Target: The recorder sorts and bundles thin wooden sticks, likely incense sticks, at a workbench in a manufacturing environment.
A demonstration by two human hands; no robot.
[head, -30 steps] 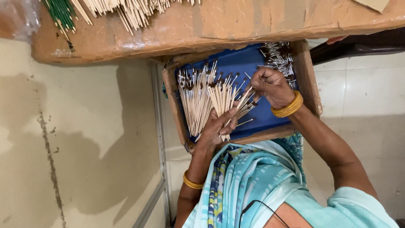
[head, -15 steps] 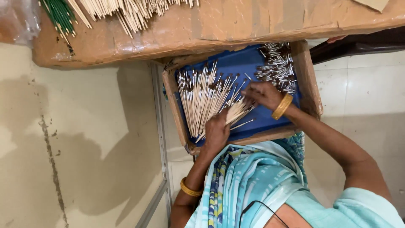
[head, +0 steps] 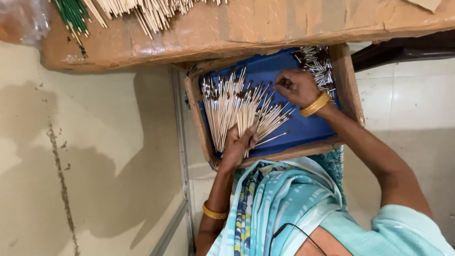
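Inside one blue-lined tray (head: 303,130) — two hands (head: 237,144) (head: 296,87), perhaps sixty-odd sticks (head: 227,106).

Cardboard tray (head: 351,90): shallow brown open box, centre of view, blue lining (head: 303,128) inside, worn rim, holds thin sticks. Its near wall sits just above the person's lap. Cardboard slab (head: 284,28): large flat brown sheet or box across the top, glossy tape strips over it, edges frayed, overlapping the tray's far end. Plastic bag (head: 21,21): clear, crumpled, top left corner, touching the slab's left end; contents cannot be told. No labels, signs or screens in view.
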